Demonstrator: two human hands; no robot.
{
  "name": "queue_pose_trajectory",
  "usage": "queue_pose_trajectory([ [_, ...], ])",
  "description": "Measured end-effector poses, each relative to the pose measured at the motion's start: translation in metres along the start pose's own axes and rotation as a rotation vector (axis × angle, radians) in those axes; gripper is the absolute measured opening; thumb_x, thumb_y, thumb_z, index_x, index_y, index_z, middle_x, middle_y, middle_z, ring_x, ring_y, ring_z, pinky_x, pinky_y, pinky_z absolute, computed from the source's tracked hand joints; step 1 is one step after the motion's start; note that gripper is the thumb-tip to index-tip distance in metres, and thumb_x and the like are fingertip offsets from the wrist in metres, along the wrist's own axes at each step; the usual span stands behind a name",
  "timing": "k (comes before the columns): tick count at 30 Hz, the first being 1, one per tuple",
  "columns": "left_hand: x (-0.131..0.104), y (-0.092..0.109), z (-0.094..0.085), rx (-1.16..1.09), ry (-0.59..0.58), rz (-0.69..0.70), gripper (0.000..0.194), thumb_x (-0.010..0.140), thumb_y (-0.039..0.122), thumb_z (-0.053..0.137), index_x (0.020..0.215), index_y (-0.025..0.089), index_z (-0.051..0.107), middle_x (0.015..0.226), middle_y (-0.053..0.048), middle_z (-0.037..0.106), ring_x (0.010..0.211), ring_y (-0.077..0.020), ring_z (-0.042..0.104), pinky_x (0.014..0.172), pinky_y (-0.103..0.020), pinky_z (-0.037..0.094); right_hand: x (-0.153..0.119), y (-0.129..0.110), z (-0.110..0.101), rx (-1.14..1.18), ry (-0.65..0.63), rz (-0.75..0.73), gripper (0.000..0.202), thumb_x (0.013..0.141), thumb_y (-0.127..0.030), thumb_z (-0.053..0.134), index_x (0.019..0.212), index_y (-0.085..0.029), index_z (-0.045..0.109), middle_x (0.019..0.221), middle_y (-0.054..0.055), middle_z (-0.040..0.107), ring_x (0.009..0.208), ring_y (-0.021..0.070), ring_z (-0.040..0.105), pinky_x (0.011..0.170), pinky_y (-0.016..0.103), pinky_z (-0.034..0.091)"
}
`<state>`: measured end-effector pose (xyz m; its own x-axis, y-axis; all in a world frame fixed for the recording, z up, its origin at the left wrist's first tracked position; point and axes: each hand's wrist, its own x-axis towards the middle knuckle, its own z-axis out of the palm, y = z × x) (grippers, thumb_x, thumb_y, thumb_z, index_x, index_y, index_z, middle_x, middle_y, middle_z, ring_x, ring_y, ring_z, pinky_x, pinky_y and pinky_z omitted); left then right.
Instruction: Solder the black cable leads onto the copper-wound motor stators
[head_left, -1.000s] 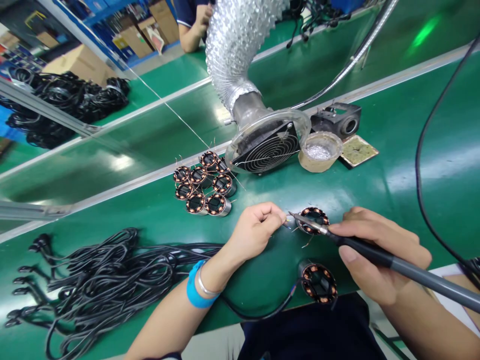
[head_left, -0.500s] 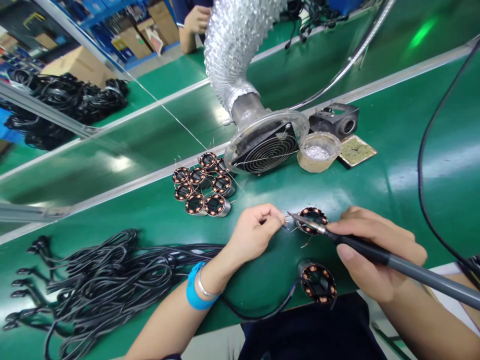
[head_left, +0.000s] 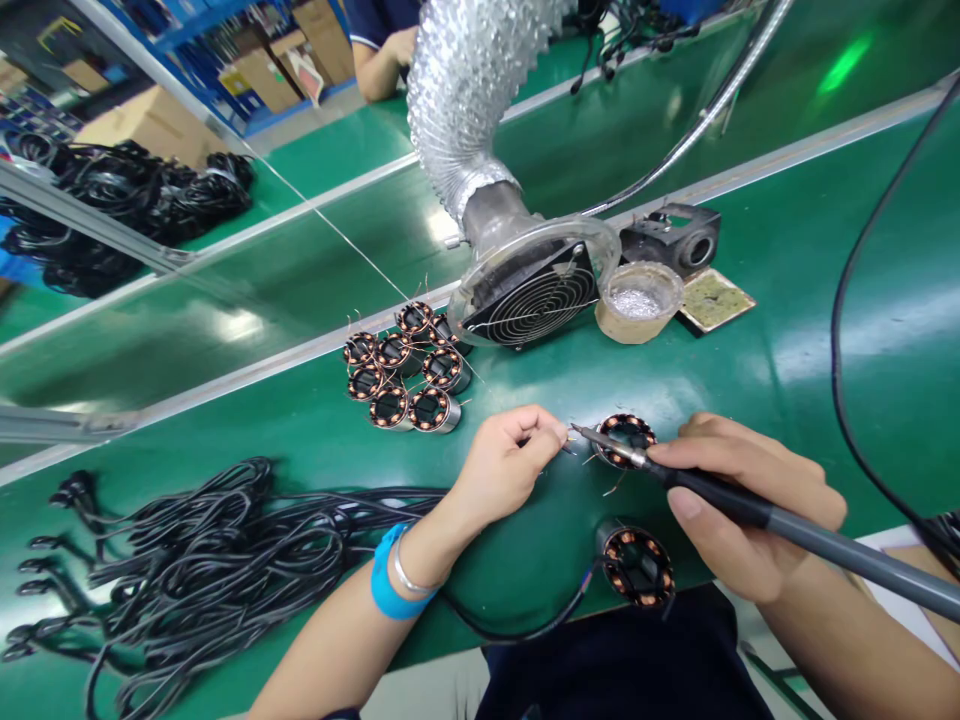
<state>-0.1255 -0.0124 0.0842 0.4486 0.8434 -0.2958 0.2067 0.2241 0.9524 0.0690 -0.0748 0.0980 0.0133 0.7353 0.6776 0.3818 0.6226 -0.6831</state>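
My left hand [head_left: 510,458] pinches the end of a black cable whose thin wires stick out past the fingertips. In my right hand [head_left: 750,500] is a soldering iron [head_left: 720,492], its tip pointing left, at or close to those wire ends; contact is too small to tell. Just behind the iron's metal shaft stands a motor stator [head_left: 628,430] with copper windings and loose wire leads, partly covered by the shaft. A second stator [head_left: 637,565], with a cable attached, lies near the table's front edge.
Several stators [head_left: 405,370] stand grouped at the back. A fume extractor fan [head_left: 529,300] hangs on a silver duct [head_left: 457,100]. Beside it are a solder cup [head_left: 637,305], an iron holder [head_left: 675,240] and a sponge [head_left: 716,300]. Black cables [head_left: 225,570] spread leftward. A co-worker's arm [head_left: 379,70] shows across.
The soldering iron and my right hand have shifted very slightly left. My left hand keeps its pinch almost in place. The co-worker's hand across the bench has lowered.
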Motion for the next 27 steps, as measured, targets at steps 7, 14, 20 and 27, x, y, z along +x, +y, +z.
queue_pose_trajectory([
  [7,0.0006,0.0,-0.0003,0.023,0.012,-0.011,0.027,0.084,0.038,0.058,0.07,0.015,0.061,0.054,0.006,0.043,0.051,-0.0082,0.033,0.051,-0.022,0.027,-0.0005,0.0022,-0.0008,0.006,0.048,-0.022,0.03,0.076,-0.01,0.059,0.102,-0.015,0.071,0.07,0.004,0.063,0.055,0.0161,0.055,0.047,0.033,0.044],
  [14,0.0008,0.0005,-0.0001,0.005,0.001,-0.001,0.025,0.084,0.035,0.058,0.07,0.015,0.061,0.054,0.006,0.042,0.051,-0.0077,0.032,0.05,-0.021,0.026,-0.0014,0.002,-0.002,0.001,0.043,-0.024,0.029,0.075,-0.009,0.059,0.102,-0.013,0.071,0.07,0.004,0.062,0.055,0.0156,0.055,0.048,0.033,0.044],
  [20,0.0008,0.0006,-0.0002,0.014,0.009,0.001,0.025,0.084,0.035,0.057,0.07,0.015,0.061,0.055,0.005,0.044,0.052,-0.008,0.034,0.051,-0.021,0.028,-0.0018,0.0023,-0.0027,-0.005,0.039,-0.027,0.029,0.076,-0.01,0.059,0.102,-0.014,0.071,0.069,0.004,0.062,0.055,0.0158,0.055,0.048,0.034,0.045],
  [27,0.0002,-0.0002,-0.0002,0.026,0.007,-0.001,0.025,0.084,0.035,0.058,0.069,0.015,0.06,0.055,0.005,0.043,0.052,-0.008,0.033,0.052,-0.022,0.029,-0.0003,0.0039,-0.0013,-0.026,0.066,-0.033,0.028,0.077,-0.011,0.059,0.102,-0.015,0.071,0.067,0.003,0.06,0.053,0.0161,0.055,0.047,0.034,0.043],
])
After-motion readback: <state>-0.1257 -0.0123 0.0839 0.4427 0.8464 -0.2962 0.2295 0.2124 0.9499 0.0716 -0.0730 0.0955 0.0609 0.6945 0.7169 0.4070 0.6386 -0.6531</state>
